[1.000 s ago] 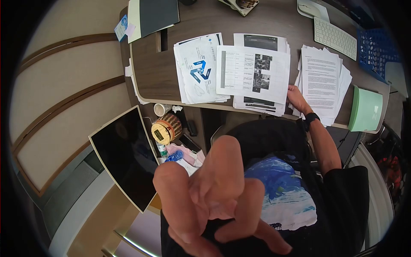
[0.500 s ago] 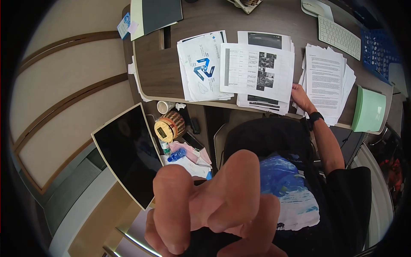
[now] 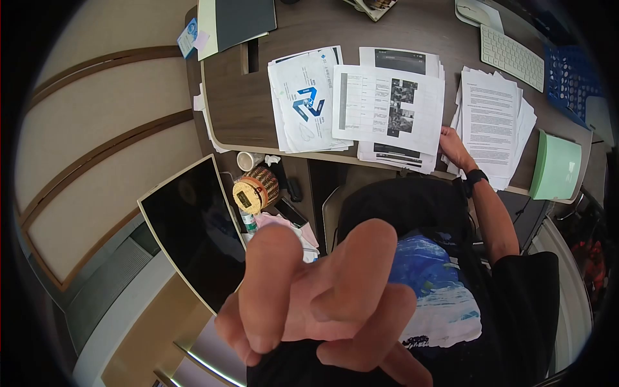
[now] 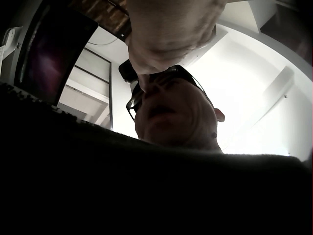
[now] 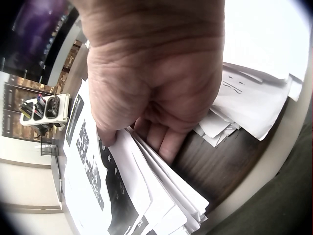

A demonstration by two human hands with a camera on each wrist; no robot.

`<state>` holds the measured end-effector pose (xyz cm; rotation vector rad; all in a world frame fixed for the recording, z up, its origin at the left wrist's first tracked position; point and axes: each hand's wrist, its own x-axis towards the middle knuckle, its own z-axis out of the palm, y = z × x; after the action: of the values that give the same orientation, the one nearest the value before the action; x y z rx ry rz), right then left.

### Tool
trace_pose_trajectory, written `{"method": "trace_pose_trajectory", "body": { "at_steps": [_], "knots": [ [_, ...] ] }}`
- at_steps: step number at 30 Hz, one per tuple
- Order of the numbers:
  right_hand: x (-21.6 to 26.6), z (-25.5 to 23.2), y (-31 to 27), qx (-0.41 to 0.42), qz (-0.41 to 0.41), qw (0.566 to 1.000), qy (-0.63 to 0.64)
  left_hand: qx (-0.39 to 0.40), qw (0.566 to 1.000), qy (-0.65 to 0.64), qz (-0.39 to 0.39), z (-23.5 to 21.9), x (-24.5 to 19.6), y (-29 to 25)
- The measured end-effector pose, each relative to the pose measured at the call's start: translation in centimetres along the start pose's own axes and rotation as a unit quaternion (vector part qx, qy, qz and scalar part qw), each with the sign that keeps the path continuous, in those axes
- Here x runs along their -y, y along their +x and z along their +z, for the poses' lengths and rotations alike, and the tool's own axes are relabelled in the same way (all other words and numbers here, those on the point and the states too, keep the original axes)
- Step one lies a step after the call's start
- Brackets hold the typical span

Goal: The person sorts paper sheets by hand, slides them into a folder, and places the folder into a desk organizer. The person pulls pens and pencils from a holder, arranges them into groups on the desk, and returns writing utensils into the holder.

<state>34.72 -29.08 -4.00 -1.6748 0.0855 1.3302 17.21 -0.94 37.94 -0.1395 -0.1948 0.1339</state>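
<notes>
Large and near the head camera, my left hand [image 3: 348, 277] is raised with its fingers loosely bent and nothing visible between them. The left wrist view shows it at the person's glasses [image 4: 131, 105], one finger pointing down by the nose. At the desk, my right hand [image 3: 455, 148] pinches the right edge of a paper stack [image 3: 416, 97]. The right wrist view has the thumb over the printed top sheets [image 5: 88, 161] and the other fingers along the edges of the sheets.
Left of the gripped stack lies a pile with a blue triangular logo [image 3: 308, 103]. Text pages [image 3: 488, 119] are to its right, then a green folder [image 3: 556, 166]. A keyboard [image 3: 512, 58] and blue basket [image 3: 570, 84] stand farther back. A monitor [image 3: 193, 232] and woven canister [image 3: 256, 191] are at left.
The left hand shifts about in front of the head camera, its fingers staying bent. The right hand keeps its place at the stack's edge. The head view has moved slightly.
</notes>
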Motion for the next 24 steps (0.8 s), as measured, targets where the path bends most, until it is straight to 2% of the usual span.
{"method": "trace_pose_trajectory", "body": {
  "at_steps": [4, 17, 20, 21, 23, 24],
  "knots": [
    [0.8, -0.1, -0.5, 0.005, 0.013, 1.0, -0.014, -0.005, 0.999, -0.04, -0.004, -0.5, -0.1, 0.0],
    [-0.9, -0.5, 0.2, 0.01, 0.004, 1.0, -0.003, -0.05, 0.994, -0.097, -0.002, -0.4, -0.5, 0.6],
    [-0.8, 0.0, 0.2, -0.002, 0.005, 1.0, 0.023, -0.08, 0.993, -0.068, 0.051, 0.0, -0.5, 0.7],
    [-0.5, 0.2, -0.1, -0.002, 0.005, 1.0, 0.028, -0.079, 0.993, -0.07, 0.051, 0.3, -0.4, 0.2],
    [0.1, 0.3, -0.6, -0.003, 0.007, 0.999, 0.031, -0.143, 0.988, -0.002, 0.063, 0.8, -0.2, -0.4],
    [0.5, 0.3, -0.8, 0.004, 0.012, 1.0, 0.024, -0.138, 0.988, -0.003, 0.062, 0.6, 0.1, -0.3]
  ]
}}
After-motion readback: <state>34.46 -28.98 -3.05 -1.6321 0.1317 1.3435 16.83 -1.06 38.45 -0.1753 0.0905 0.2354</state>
